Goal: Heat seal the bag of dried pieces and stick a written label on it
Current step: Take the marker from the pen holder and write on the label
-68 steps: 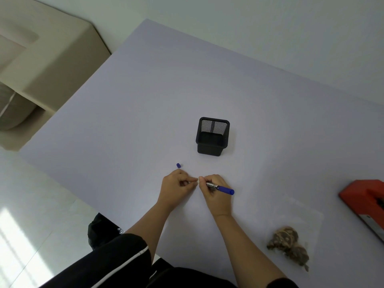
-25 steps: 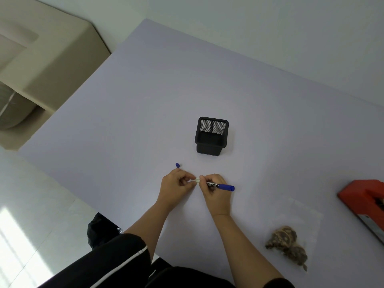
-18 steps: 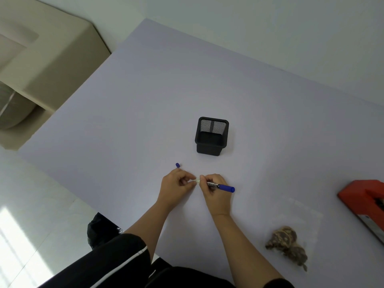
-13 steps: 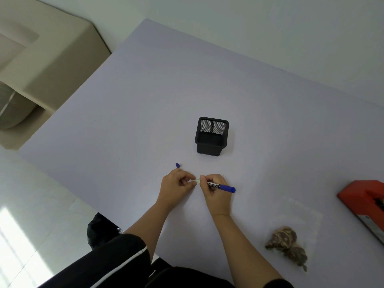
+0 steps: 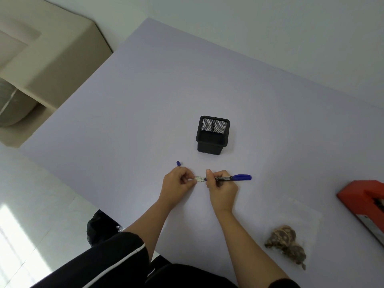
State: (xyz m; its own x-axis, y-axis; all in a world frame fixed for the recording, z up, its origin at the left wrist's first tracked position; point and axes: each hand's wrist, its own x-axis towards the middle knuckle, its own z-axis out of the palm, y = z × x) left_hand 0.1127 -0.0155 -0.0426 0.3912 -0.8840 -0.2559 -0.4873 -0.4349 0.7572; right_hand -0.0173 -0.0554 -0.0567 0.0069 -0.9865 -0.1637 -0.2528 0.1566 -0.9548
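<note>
Pale table, mesh cup, pen cap, bag, red sealer

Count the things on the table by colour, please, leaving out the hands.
Blue: 2, pen and cap
Black: 1, holder
Red: 1, sealer
White: 1, label
Clear: 1, bag
Total: 6
</note>
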